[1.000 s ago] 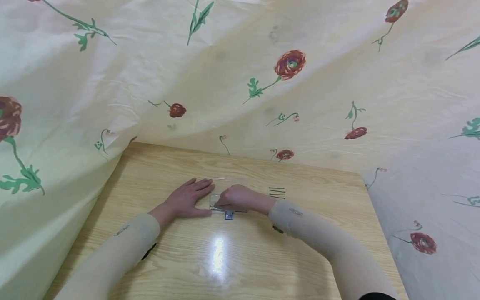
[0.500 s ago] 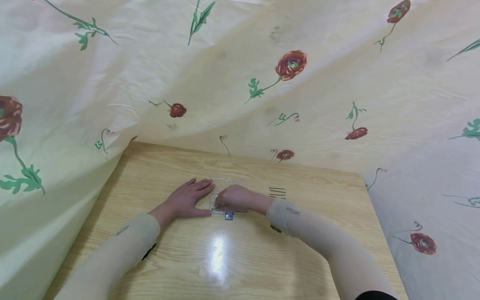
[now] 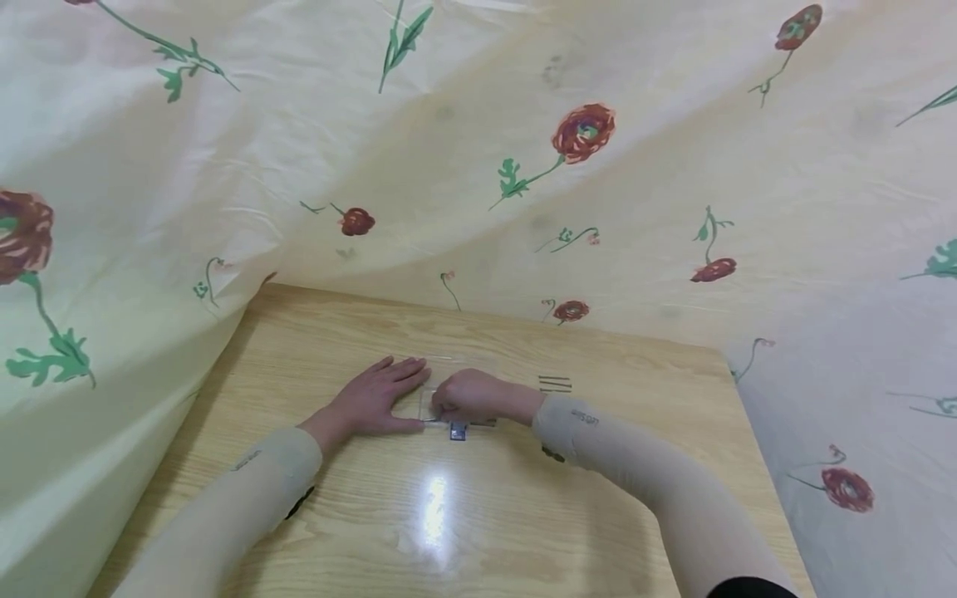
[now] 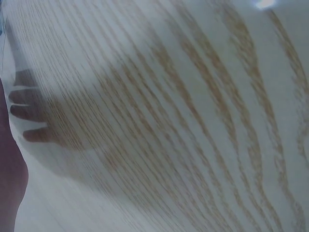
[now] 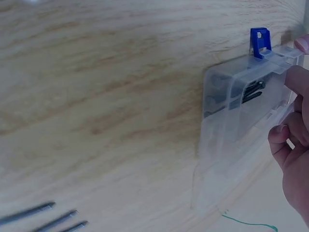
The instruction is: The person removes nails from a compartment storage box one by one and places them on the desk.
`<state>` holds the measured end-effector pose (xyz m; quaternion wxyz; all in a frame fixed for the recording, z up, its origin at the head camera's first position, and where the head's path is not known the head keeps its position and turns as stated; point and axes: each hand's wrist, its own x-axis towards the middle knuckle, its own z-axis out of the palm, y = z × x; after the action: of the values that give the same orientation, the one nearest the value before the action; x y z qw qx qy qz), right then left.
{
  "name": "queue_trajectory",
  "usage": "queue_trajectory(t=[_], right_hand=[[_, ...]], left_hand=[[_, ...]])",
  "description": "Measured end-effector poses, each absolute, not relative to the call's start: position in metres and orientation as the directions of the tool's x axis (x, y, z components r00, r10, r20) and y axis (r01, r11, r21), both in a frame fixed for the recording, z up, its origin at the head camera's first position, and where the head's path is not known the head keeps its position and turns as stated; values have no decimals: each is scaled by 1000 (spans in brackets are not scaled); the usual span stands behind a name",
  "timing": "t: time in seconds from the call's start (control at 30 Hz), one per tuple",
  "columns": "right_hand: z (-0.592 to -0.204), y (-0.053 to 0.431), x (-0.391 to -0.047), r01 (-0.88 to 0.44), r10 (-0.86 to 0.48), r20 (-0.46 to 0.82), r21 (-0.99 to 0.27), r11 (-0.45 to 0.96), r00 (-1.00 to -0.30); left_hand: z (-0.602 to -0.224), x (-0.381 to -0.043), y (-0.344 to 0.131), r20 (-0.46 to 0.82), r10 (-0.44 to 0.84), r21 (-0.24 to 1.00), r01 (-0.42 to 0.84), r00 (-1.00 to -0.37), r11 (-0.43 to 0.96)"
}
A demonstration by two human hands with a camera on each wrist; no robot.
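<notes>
A clear plastic box [image 5: 215, 92] with a blue latch [image 5: 260, 42] lies opened on the table. My left hand [image 3: 377, 400] rests flat on the tabletop, fingers spread, with fingertips and thumb at the box's left side. Curled fingers of my right hand [image 3: 468, 396] reach into the box's near compartment. They seem to pinch a thin metal screw [image 3: 431, 420], though the fingertips are mostly hidden. Several dark screws [image 5: 253, 91] show through the box's wall. In the left wrist view only a blurred edge of the left hand [image 4: 10, 186] appears.
Several long screws [image 3: 555, 384] lie in a row to the right of the box, partly behind the right forearm. A flowered cloth [image 3: 478, 166] hangs behind and beside the wooden table [image 3: 359, 523].
The screw at my right fingertips has gone lower, toward the box's near side. My right hand has shifted slightly. The left hand has stayed put, and the head view has tilted a little.
</notes>
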<state>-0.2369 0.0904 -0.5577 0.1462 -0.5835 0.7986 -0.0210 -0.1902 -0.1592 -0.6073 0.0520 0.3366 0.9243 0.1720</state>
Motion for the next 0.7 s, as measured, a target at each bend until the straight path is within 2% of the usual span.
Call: queue_trajectory(t=[0.23,0.43,0.7], right_hand=[[-554,96,-236,-866,-936,-108,-355,351,-335],[-539,110,-238,-776,-888,8,-490,398,-460],[-516,162,-234,-714,-790,58,-473,516,-610]], left_hand=[[-603,-190,-159,26,645,345,612,-764,711],[-601,-189,-157,11,639,344,603,-769,720],[-603,-189,-158,14,635,330,603,-773,727]])
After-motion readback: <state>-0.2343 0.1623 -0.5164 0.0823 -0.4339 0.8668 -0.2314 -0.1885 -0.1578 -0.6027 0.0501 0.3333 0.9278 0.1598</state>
